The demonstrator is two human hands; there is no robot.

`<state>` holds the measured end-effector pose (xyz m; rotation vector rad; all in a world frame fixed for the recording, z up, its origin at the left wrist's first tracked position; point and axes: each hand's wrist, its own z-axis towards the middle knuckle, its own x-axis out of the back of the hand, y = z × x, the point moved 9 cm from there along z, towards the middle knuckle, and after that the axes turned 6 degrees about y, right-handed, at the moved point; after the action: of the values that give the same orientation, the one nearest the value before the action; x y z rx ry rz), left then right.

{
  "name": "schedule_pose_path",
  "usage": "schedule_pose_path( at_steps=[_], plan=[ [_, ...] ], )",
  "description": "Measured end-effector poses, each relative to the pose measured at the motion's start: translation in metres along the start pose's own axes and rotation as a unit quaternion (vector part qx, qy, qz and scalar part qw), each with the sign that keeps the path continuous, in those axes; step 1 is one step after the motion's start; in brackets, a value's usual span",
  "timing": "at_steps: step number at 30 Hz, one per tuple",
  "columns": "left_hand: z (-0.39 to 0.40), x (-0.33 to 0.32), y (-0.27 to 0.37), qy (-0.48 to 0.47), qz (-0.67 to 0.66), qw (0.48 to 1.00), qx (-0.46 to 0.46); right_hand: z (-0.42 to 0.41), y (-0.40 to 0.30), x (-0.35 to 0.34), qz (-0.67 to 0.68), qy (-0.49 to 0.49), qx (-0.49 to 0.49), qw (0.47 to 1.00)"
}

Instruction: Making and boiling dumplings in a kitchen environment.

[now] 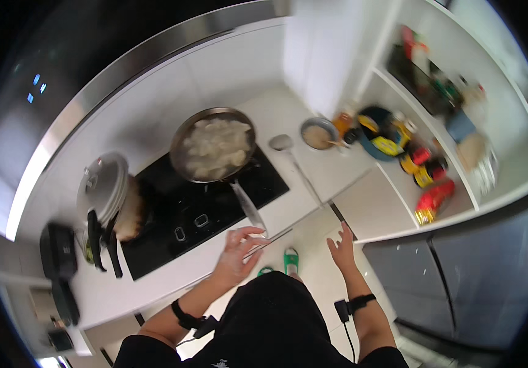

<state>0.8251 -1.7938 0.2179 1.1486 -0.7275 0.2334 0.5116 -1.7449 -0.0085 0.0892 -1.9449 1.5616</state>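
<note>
My left hand is at the counter's front edge, fingers apart, by the end of the frying pan's metal handle; whether a fingertip touches it I cannot tell. The steel pan, full of pale, steaming pieces of food, sits at the back of the black cooktop. Beyond the counter's edge, over the floor, my right hand is empty with its fingers spread. A metal spatula lies on the counter right of the cooktop, its handle towards me. Behind it stands a bowl of beige contents with a utensil in it.
A pressure cooker with black handles stands at the cooktop's left end. White shelves at the right hold bottles, jars and packets. A grey-blue cabinet or appliance front stands at the lower right. A range hood overhangs the back.
</note>
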Motion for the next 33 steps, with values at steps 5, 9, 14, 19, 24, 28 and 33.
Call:
schedule_pose_path(
  at_steps=[5, 9, 14, 19, 24, 28, 33],
  plan=[
    [0.003, -0.143, 0.096, -0.174, -0.091, 0.973, -0.122, -0.148, 0.014, 0.161, 0.072, 0.158, -0.082, 0.981],
    [-0.040, -0.260, 0.198, -0.282, -0.119, 0.924, -0.231, -0.297, 0.069, 0.294, 0.122, 0.345, -0.203, 0.908],
    [-0.168, -0.485, 0.358, -0.420, -0.169, 0.812, -0.368, -0.532, 0.174, 0.440, 0.139, 0.562, -0.237, 0.780],
    [-0.250, -0.671, 0.468, -0.605, -0.225, 0.659, -0.387, -0.634, 0.247, 0.446, 0.143, 0.698, -0.317, 0.626],
    [-0.385, -0.768, 0.593, -0.661, -0.257, 0.553, -0.438, -0.761, 0.300, 0.488, 0.169, 0.776, -0.342, 0.502],
    [-0.465, -0.828, 0.659, -0.689, -0.230, 0.506, -0.465, -0.834, 0.340, 0.530, 0.168, 0.821, -0.315, 0.445],
    [-0.563, -0.937, 0.762, -0.722, -0.225, 0.449, -0.475, -0.910, 0.397, 0.602, 0.183, 0.845, -0.309, 0.396]
  ],
)
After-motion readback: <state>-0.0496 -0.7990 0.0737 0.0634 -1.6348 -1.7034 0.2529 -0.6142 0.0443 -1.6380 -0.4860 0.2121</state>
